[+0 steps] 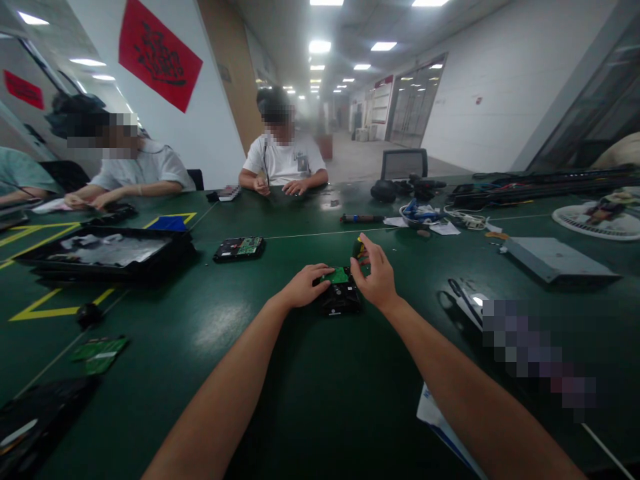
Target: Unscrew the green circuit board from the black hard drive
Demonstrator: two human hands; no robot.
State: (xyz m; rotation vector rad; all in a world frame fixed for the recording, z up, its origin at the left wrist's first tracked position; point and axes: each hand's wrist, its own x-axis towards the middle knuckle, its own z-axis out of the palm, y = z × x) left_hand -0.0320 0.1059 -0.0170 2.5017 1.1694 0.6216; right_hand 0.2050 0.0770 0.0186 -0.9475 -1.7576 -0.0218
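A black hard drive lies on the green table in front of me, its green circuit board facing up. My left hand grips the drive's left side, with fingertips and thumb over the board's edge. In my right hand is a screwdriver with a dark green and yellow handle, held upright between thumb and fingers at the drive's upper right. Its tip is hidden behind my hand, so I cannot tell whether it touches a screw.
Another hard drive lies ahead to the left, beyond it a black tray. Loose circuit boards are at near left. A metal-cased drive and a pen-like tool lie on the right and far side. People sit across the table.
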